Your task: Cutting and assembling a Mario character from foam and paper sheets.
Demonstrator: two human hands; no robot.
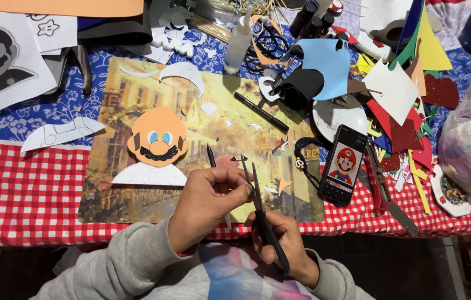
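Scissors [263, 214], black-handled, gripped in the right hand [280, 244] at the near desk [24, 205] edge, blades pointing away.

Right fingers clamped on the scissors handles; left hand [207, 200] just beside, fingers pinched together on a small scrap at the blades, too small to tell apart. Just beyond, a picture-printed work mat [135, 200] bearing an orange foam face [157, 136] with blue eyes and black moustache over a white collar piece [149, 175]. Right of the mat, a phone [342, 165] showing a cartoon figure. Farther off, a black marker [261, 112], a glue bottle [238, 41] and heaped coloured foam scraps [402, 111].
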